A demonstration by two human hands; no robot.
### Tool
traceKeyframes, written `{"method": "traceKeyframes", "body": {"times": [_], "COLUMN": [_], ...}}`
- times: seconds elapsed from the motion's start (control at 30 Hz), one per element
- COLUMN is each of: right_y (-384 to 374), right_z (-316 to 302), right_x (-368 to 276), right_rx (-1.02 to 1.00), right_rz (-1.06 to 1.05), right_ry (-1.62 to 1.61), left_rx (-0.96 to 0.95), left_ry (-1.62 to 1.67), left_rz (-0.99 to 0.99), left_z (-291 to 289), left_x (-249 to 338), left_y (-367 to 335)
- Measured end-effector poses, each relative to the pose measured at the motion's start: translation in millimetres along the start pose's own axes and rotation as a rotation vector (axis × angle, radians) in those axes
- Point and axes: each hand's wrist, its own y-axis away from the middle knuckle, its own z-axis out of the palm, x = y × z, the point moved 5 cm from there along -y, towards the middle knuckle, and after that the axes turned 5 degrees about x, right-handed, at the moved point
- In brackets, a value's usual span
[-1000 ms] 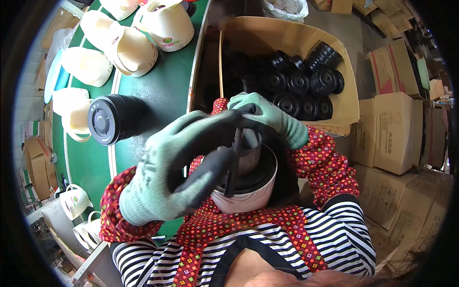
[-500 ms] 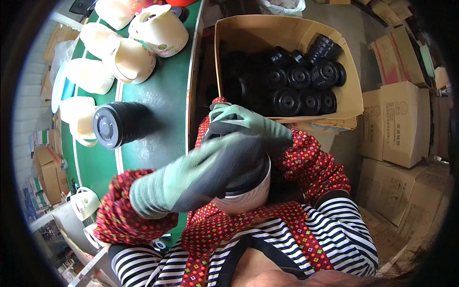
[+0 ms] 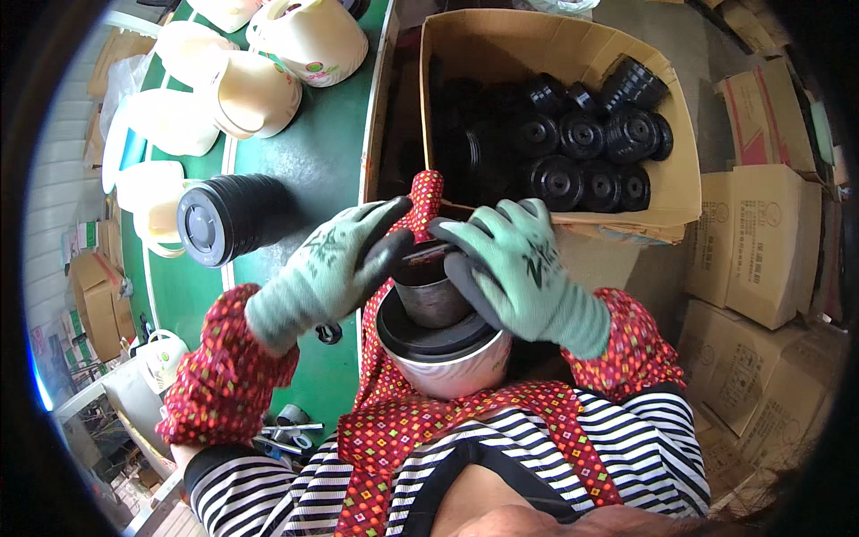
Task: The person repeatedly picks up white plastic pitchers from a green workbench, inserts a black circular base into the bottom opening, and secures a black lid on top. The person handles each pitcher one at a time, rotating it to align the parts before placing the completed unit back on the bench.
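A grey metal cylinder (image 3: 431, 298) stands on the black ring-shaped base (image 3: 403, 329) of a pale pot body (image 3: 456, 374), which rests against my lap. My right hand (image 3: 523, 268), in a green and black glove, has its thumb and a finger closed at the cylinder's rim and side. On the other side, my left hand (image 3: 335, 259), gloved the same way, hovers by the rim with thumb and fingers apart, holding nothing visible. Red patterned cloth (image 3: 425, 201) lies just beyond both hands. A stack of ribbed black parts (image 3: 233, 215) lies on the green table at the left.
Several cream jug bodies (image 3: 255, 94) stand along the green table (image 3: 309, 152). Beyond my right hand is an open cardboard box (image 3: 564, 27) full of black round parts (image 3: 555, 183). Closed cartons (image 3: 769, 242) are stacked at the far right. Small metal pieces (image 3: 291, 430) lie near my left elbow.
My hands, clasped and blurred over the pot body before, have drawn apart to either side. The metal cylinder and the black base now show between them.
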Motion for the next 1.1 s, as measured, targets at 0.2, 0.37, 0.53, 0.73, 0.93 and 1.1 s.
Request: {"method": "traceKeyframes", "body": {"times": [0.2, 0.37, 0.53, 0.73, 0.93, 1.1], "right_y": [-0.8, -4.4, 2.3, 48.0, 52.8, 32.2], "right_z": [-25.8, -12.2, -27.5, 0.8, 22.1, 29.7], "right_x": [-55.4, -60.3, -60.1, -48.7, -31.6, 1.8], "right_rx": [-0.165, -0.047, 0.145, 0.028, 0.257, 0.471], "right_rz": [-0.001, -0.078, -0.192, -0.146, -0.036, 0.359], "right_ry": [0.243, 0.409, 0.231, -0.186, -0.248, -0.682], "left_rx": [-0.006, 0.075, 0.115, 0.608, 0.735, 0.954], "left_ry": [0.294, 0.326, 0.262, 0.042, -0.286, -0.239], "left_rz": [0.16, 0.17, 0.062, -0.243, -0.522, -0.536], "left_z": [35.5, 41.2, -4.7, 9.6, 69.4, 57.3], "left_x": [-59.9, -70.5, -44.7, -122.1, -222.1, -193.1], "left_y": [-31.1, -33.8, 4.5, 107.3, 203.9, 213.1]}}
